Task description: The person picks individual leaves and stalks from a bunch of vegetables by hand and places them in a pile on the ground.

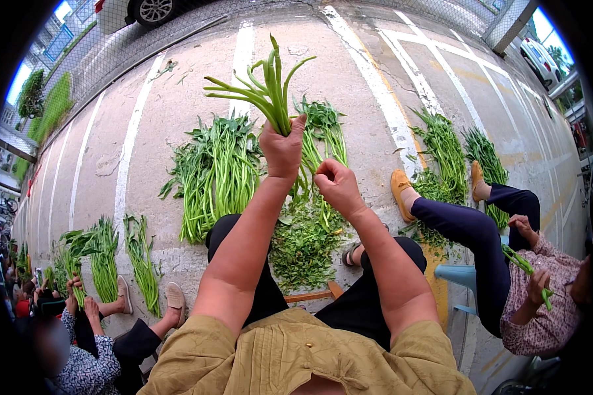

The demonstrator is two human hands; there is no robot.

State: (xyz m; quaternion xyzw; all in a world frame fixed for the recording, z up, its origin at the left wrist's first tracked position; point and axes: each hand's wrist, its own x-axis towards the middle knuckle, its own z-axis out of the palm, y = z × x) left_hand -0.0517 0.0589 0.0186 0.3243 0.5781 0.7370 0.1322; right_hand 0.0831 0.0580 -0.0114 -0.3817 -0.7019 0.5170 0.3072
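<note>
- A heap of torn leaves lay on the concrete ground between the person's knees; judging by it, a fair share of stripping was done.
- Beyond the heap's middle, the left hand was raised, its fingers wrapped around a bundle of green stems whose upper ends looked bare.
- Toward the heap's right, above it, the right hand had curled fingers; I could not tell whether they were closed or pinched a leaf.
- Left of the heap, a broad pile of leafy stalks seemed left to do, as did the leafy bunch beyond it.
- Well right of the heap, a co-worker held a few stems.
- The left forearm hid the heap's left edge; stalks between the hands overlapped, so their owner, bundle or bunch, stayed unclear.
- Far left of the heap, other workers' hands were small, partly lost near the dark rim.
</note>
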